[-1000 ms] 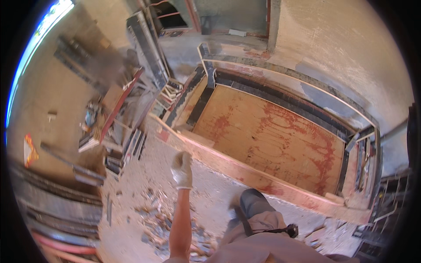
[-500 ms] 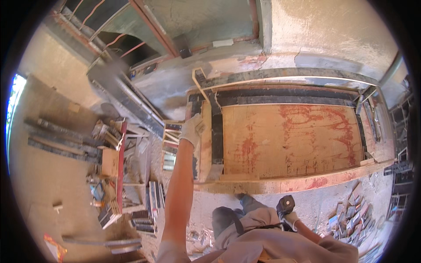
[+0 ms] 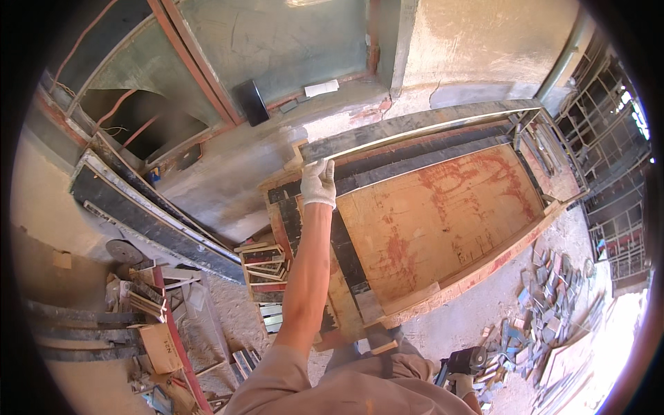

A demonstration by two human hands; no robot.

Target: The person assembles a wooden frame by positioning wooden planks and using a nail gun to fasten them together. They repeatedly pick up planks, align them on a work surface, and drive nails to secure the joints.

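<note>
Left hand point(image 3: 319, 185) at left end of long dark board point(image 3: 415, 124), along desk's point(image 3: 477, 272) far edge; can't tell whether grip closed. Right hand point(image 3: 462, 385) wrapped around power tool point(image 3: 467, 359). Dark strips point(image 3: 429, 159) already laid; board seemingly not yet fastened.

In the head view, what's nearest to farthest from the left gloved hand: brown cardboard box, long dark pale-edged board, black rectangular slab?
1. Long dark pale-edged board: right at the left gloved hand, running off rightward.
2. Black rectangular slab: beyond the hand, to its left.
3. Brown cardboard box: well off at the lower left.
</note>
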